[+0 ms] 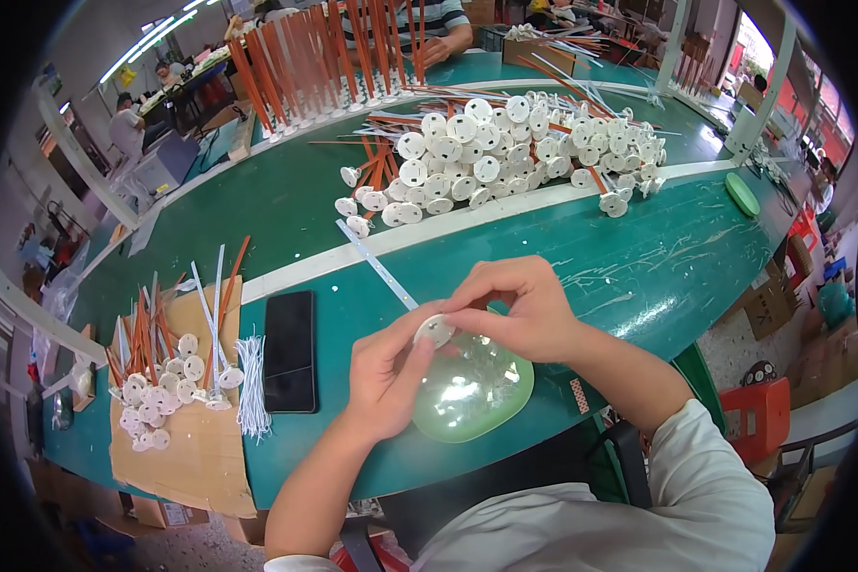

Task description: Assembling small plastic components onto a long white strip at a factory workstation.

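Between thumb and fingers, my left hand [388,367] grips a white round disc base [435,331] with small holes in its face. From it a pale strip [377,264] dotted with small marks sticks out to the upper left. My right hand [517,307] is pinched at the disc's upper right edge; whatever lies between its fingertips is too small to make out. Beneath both hands sits a translucent light green dish [486,417] holding small clear, shiny bits.
A large heap of white disc bases [486,157] lies at the back, beside standing rows of orange strips [305,67]. To the left are a black phone [290,353], white wires [253,386] and cardboard [181,458] with more bases. A green lid [742,194] lies far right.
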The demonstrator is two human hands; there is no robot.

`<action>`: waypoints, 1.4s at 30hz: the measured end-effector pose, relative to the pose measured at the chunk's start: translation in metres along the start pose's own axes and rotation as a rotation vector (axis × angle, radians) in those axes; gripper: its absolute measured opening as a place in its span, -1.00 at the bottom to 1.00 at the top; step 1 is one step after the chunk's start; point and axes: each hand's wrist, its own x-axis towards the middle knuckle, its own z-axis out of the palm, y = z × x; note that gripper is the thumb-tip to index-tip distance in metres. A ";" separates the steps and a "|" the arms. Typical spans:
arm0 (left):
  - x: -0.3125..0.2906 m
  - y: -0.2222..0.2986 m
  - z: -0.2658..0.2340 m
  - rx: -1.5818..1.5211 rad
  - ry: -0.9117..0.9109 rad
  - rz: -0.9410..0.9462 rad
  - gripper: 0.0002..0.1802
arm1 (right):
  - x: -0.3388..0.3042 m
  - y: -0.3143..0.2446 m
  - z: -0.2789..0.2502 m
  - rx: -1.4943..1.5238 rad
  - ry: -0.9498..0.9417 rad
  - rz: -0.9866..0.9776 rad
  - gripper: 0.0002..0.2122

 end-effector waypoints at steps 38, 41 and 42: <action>-0.001 0.001 -0.009 0.544 0.144 0.207 -0.90 | -0.001 -0.010 0.006 0.176 -0.091 0.314 -0.90; 0.000 0.003 -0.008 0.556 0.143 0.206 -0.91 | -0.002 -0.009 0.002 -0.042 -0.105 0.073 -0.91; 0.000 0.002 -0.006 0.564 0.172 0.222 -0.90 | -0.003 -0.008 0.002 -0.090 -0.113 0.003 -0.91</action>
